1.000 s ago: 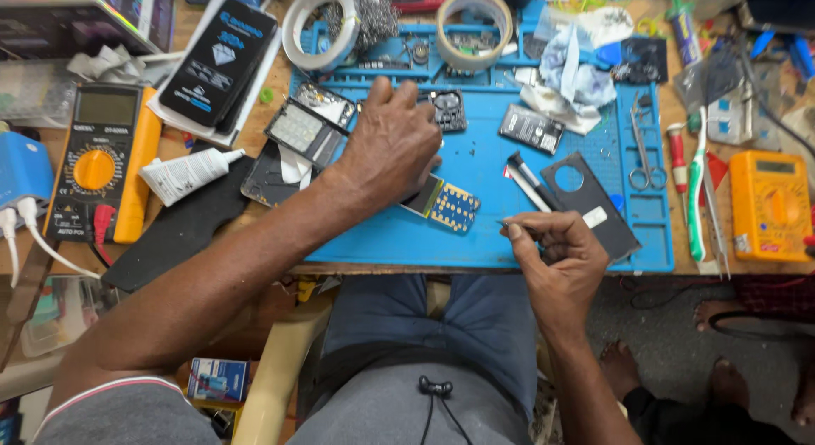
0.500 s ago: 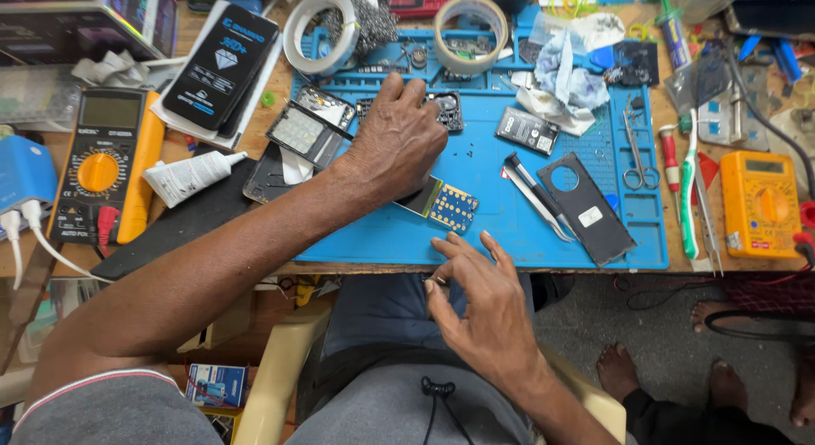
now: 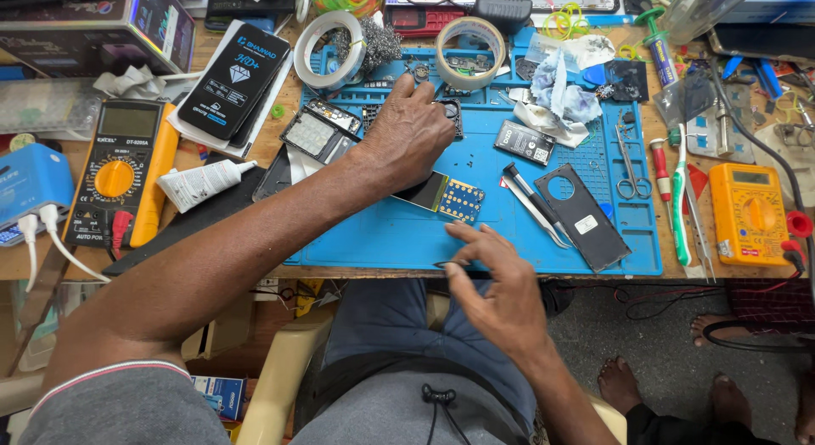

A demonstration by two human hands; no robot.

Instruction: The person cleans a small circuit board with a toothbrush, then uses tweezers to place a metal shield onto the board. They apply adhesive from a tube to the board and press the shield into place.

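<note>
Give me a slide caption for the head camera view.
Left hand presses phone parts on a blue repair mat while the right hand hovers at its near edge.

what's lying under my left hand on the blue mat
Under the left hand a small circuit board with a screen and gold keypad contacts sticks out on the blue mat. Its upper part and anything beneath the palm are hidden.
</note>
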